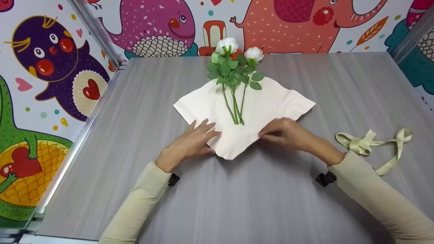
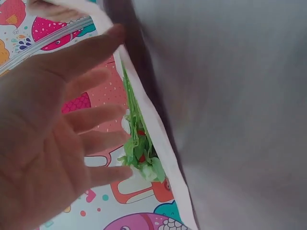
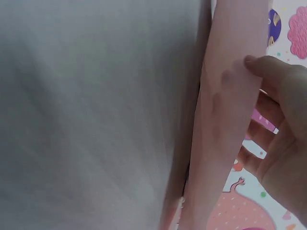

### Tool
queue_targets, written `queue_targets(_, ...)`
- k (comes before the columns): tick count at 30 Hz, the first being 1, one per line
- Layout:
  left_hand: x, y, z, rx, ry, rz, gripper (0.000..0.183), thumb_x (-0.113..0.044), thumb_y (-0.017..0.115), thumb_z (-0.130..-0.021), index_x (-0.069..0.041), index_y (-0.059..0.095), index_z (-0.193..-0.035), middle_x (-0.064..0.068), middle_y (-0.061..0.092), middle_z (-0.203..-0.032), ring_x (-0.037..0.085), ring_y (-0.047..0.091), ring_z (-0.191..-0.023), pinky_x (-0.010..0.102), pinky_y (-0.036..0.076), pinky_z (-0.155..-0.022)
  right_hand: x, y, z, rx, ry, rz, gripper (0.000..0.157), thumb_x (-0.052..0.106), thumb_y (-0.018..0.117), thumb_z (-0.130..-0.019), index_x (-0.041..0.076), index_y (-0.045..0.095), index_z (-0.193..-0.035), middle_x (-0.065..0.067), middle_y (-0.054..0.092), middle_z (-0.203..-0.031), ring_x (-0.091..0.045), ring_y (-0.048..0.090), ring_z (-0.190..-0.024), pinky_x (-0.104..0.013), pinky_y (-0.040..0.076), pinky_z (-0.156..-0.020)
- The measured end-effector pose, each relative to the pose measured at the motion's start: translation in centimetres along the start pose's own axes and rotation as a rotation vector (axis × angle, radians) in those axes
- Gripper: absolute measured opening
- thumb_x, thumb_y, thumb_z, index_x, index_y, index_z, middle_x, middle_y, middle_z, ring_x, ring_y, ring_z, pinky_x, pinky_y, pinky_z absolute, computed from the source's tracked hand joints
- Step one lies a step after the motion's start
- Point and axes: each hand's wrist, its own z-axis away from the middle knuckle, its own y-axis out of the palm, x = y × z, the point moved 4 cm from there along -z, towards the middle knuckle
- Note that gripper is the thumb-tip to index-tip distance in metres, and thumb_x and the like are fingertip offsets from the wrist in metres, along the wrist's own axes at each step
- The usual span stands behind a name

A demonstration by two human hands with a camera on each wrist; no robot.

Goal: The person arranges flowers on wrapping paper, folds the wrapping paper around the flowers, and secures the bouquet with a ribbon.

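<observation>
A sheet of pale pink wrapping paper (image 1: 271, 98) lies on the table with one corner toward me. On it rests a small bunch of roses (image 1: 234, 73), with white blooms, a bit of red behind them, green leaves and stems pointing toward me. My left hand (image 1: 193, 140) lies at the paper's lower left edge, its fingers spread; in the left wrist view the thumb (image 2: 112, 38) touches the paper's rim. At the lower right edge my right hand (image 1: 288, 134) pinches the paper, the thumb on one face and fingers behind, as the right wrist view shows.
A loose cream ribbon (image 1: 362, 144) lies looped on the table right of my right forearm. The grey wood-grain table (image 1: 135, 101) meets cartoon-printed walls (image 1: 291, 27) at the back and left. A metal frame post (image 1: 98, 34) stands at the back left corner.
</observation>
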Motion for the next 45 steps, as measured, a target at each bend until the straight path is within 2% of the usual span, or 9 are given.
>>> queue_targets(8, 0.1, -0.7, -1.1, 0.064, 0.033, 0.089, 0.067, -0.046, 0.072, -0.089, -0.016, 0.053, -0.146, 0.012, 0.042, -0.159, 0.04, 0.027, -0.152, 0.061, 0.022, -0.121, -2.0, -0.9, -0.6, -0.146, 0.446, -0.262, 0.011, 0.012, 0.072, -0.092, 0.006, 0.08, -0.096, -0.011, 0.078, -0.091, 0.006, 0.064, -0.08, -0.01, 0.051, -0.072)
queue_targets(14, 0.0, -0.6, -2.4, 0.074, 0.062, 0.084, 0.072, -0.037, 0.073, -0.091, -0.01, 0.044, -0.151, 0.008, 0.036, -0.163, 0.037, 0.023, -0.154, 0.062, 0.02, -0.122, -2.9, -1.4, -0.5, -0.193, 0.564, -0.285, 0.016, 0.017, 0.072, -0.093, 0.004, 0.08, -0.097, -0.001, 0.074, -0.086, 0.002, 0.055, -0.072, -0.012, 0.046, -0.065)
queue_targets(19, 1.3, -0.6, -4.1, 0.002, 0.001, 0.204, 0.03, -0.027, 0.062, -0.1, -0.003, 0.067, -0.116, 0.01, 0.071, -0.107, 0.024, 0.065, -0.103, 0.042, 0.05, -0.096, -3.3, -2.0, -0.7, -0.25, 0.626, -0.279, 0.02, 0.02, 0.071, -0.094, 0.003, 0.079, -0.1, 0.014, 0.069, -0.08, 0.0, 0.051, -0.07, -0.013, 0.042, -0.062)
queue_targets(22, 2.6, -0.8, -4.9, -0.087, -0.079, 0.358, 0.021, -0.022, 0.061, -0.1, -0.006, 0.067, -0.089, -0.001, 0.056, -0.073, 0.014, 0.052, -0.071, 0.031, 0.045, -0.069, -3.6, -2.1, -1.1, -0.302, 0.668, -0.286, 0.025, 0.024, 0.071, -0.094, 0.001, 0.079, -0.101, 0.018, 0.067, -0.078, 0.0, 0.05, -0.071, -0.014, 0.04, -0.063)
queue_targets(27, 4.6, -1.2, -5.4, -0.247, -0.251, 0.543, 0.026, -0.02, 0.068, -0.096, -0.007, 0.061, -0.074, -0.01, 0.039, -0.058, 0.005, 0.035, -0.056, 0.022, 0.028, -0.055, -4.2, -2.0, -1.4, -0.371, 0.773, -0.283, 0.029, 0.025, 0.07, -0.095, -0.001, 0.077, -0.104, 0.017, 0.067, -0.078, -0.002, 0.051, -0.074, -0.015, 0.04, -0.065)
queue_targets(31, 5.5, -1.1, -5.5, -0.312, -0.372, 0.512, 0.021, -0.021, 0.072, -0.092, -0.001, 0.07, -0.095, -0.006, 0.051, -0.065, 0.006, 0.041, -0.06, 0.021, 0.032, -0.058, -4.9, -2.0, -1.5, -0.357, 0.86, -0.245, 0.03, 0.025, 0.068, -0.096, -0.001, 0.076, -0.108, 0.009, 0.068, -0.084, -0.006, 0.051, -0.08, -0.016, 0.04, -0.069)
queue_targets(38, 5.8, -0.2, -5.3, -0.277, -0.453, 0.345, 0.042, -0.031, 0.073, -0.091, 0.0, 0.067, -0.118, 0.017, 0.064, -0.107, 0.028, 0.056, -0.098, 0.04, 0.045, -0.09, -6.9, -1.6, -2.2, -0.261, 0.937, -0.239, 0.036, 0.025, 0.065, -0.097, -0.003, 0.071, -0.118, -0.017, 0.072, -0.115, -0.019, 0.057, -0.102, -0.023, 0.042, -0.086)
queue_targets(42, 6.1, -0.2, -5.4, -0.251, -0.486, 0.277, 0.056, -0.039, 0.077, -0.086, -0.006, 0.062, -0.129, 0.02, 0.05, -0.136, 0.036, 0.043, -0.129, 0.05, 0.036, -0.107, -6.8, -1.0, -3.2, -0.252, 0.886, -0.152, 0.043, 0.022, 0.066, -0.097, -0.005, 0.062, -0.131, -0.025, 0.063, -0.133, -0.033, 0.057, -0.124, -0.039, 0.044, -0.106)
queue_targets(45, 6.2, -0.4, -5.8, -0.221, -0.499, 0.239, 0.065, -0.041, 0.081, -0.082, -0.011, 0.059, -0.135, 0.021, 0.041, -0.148, 0.035, 0.03, -0.142, 0.054, 0.031, -0.111, -5.6, 0.0, -4.6, -0.218, 0.803, -0.044, 0.06, 0.023, 0.072, -0.093, -0.007, 0.051, -0.141, -0.029, 0.052, -0.144, -0.042, 0.043, -0.139, -0.05, 0.031, -0.119)
